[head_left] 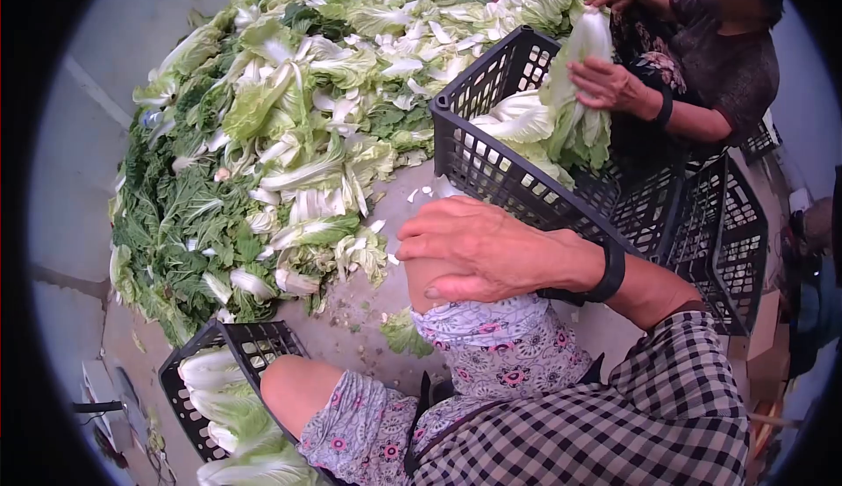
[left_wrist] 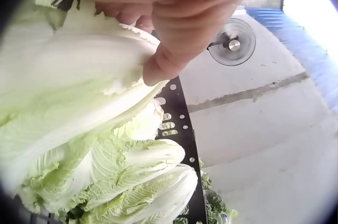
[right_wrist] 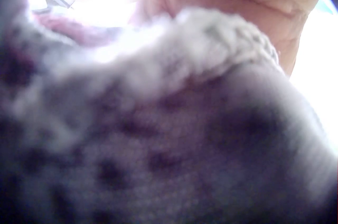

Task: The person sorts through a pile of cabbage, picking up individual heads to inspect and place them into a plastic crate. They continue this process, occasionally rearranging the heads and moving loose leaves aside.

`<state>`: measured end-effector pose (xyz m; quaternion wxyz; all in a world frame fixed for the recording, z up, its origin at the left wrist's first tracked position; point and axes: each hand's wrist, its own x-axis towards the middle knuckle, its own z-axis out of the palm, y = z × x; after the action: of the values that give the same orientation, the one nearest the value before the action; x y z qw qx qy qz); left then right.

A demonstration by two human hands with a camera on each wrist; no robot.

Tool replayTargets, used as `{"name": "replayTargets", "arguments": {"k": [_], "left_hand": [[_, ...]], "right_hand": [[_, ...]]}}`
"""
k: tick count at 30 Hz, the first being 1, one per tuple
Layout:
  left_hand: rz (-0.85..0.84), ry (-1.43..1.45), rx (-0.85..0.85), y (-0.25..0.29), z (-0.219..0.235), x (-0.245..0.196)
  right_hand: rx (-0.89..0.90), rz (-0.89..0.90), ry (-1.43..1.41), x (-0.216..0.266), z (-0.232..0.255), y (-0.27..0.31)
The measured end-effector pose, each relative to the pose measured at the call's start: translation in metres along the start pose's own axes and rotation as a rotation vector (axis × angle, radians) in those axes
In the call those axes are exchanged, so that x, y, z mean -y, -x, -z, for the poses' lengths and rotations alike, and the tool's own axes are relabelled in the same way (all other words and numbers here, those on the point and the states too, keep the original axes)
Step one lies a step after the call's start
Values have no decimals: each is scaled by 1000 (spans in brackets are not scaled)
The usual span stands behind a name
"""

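Observation:
In the left wrist view my left hand [left_wrist: 174,10] grips a napa cabbage [left_wrist: 68,55] at its pale stem end. The thumb presses on the near side and the other fingers are partly hidden behind. Below it more napa cabbages [left_wrist: 153,192] lie along the wall of a black crate [left_wrist: 185,129]. My left hand is outside the head view. My right hand [head_left: 474,249] rests on my raised right knee [head_left: 430,293], its fingers loosely extended and holding nothing. Blurred patterned cloth [right_wrist: 158,129] fills most of the right wrist view, below that hand.
A large heap of cabbage leaves [head_left: 298,135] covers the floor ahead. Another person [head_left: 728,74] holds a napa cabbage [head_left: 589,56] over a black crate [head_left: 526,175]. More crates [head_left: 724,240] stand at right. Beside my left knee is a crate [head_left: 232,332] of cabbages.

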<state>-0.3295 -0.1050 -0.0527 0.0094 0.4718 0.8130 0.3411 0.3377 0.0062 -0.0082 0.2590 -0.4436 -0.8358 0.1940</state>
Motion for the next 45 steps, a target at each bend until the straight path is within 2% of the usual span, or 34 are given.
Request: {"name": "replayTargets", "arguments": {"k": [4,5,8,9,12,14,15,18,19,22,25,27,28,30,31,33,37,39,41,44,45], "left_hand": [[-389,71,-224,-25,10,-145],[-488,96,-252,-28,12,-173],[-732,166,-267,-24,8,-243],[-721,224,-235,-18,4,-267],[-774,248,-364,8,-33,-299],[-535,-39,-379,41,-53,-316],[-493,-71,-363,48,-62,-324],[-666,247,-232,57,-71,-334],[-704,328,-182,59,-73,-337],[-770,498,-32,67,-79,-345],[-818,597,108,74,-89,-358],[-872,640,247,66,-98,-352],[-904,650,338,67,-102,-363],[-660,1063,689,90,-93,-397],[-628,1084,809,81,-91,-388],[-561,988,800,69,-86,-364],[-430,880,780,61,-88,-342],[-371,861,772,61,-93,-336],[-388,785,768,59,-102,-327],[-417,732,794,56,-106,-326],[-421,715,811,56,-101,-331]], "right_hand": [[40,-40,-78,3,5,1],[50,-51,-101,4,7,2],[-68,37,-74,9,9,1],[-37,65,-69,14,14,-3],[-189,217,-91,31,16,-13],[-188,233,-113,45,10,-20],[-188,244,-127,49,7,-23],[-73,290,-69,52,-4,-31],[-30,345,-362,51,-5,-31],[138,199,-805,63,6,-29],[-2,260,-873,61,16,-33],[-176,280,-823,55,28,-34],[-262,287,-798,51,35,-34],[-498,152,-585,40,64,-22],[-545,35,-598,36,83,-11],[-677,-135,-563,26,113,17],[-964,-331,-315,-3,152,70],[-992,-407,-153,-30,153,93],[-1009,-470,-28,-57,147,110],[-956,-564,62,-92,132,122],[-884,-634,164,-115,128,129]]}}
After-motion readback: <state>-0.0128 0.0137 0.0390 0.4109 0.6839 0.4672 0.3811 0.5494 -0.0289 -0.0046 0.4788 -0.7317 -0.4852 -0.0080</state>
